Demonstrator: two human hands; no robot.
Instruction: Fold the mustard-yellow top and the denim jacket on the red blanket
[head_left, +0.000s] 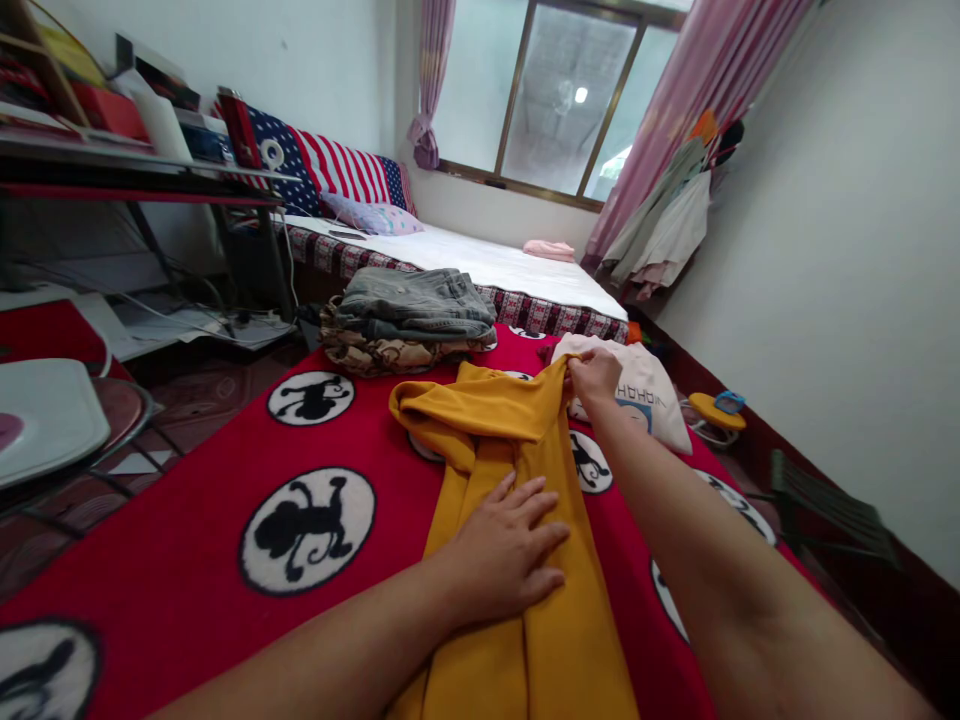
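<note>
A mustard-yellow garment (525, 620) lies lengthwise on a red blanket with black-and-white monkey roundels (225, 560). My left hand (504, 555) rests flat on the garment's middle, fingers spread, pressing it down. My right hand (595, 378) reaches to the far end and pinches the yellow cloth's edge, lifted slightly off the blanket. The far part of the garment is folded over to the left. A white printed garment (649, 395) lies just beyond my right hand.
A folded stack of jeans and patterned clothes (409, 320) sits at the blanket's far end. Behind it is a bed with white sheet (510, 265), a desk with clutter (135, 165) at left, hanging clothes (667, 225) at right, and a white wall along the right.
</note>
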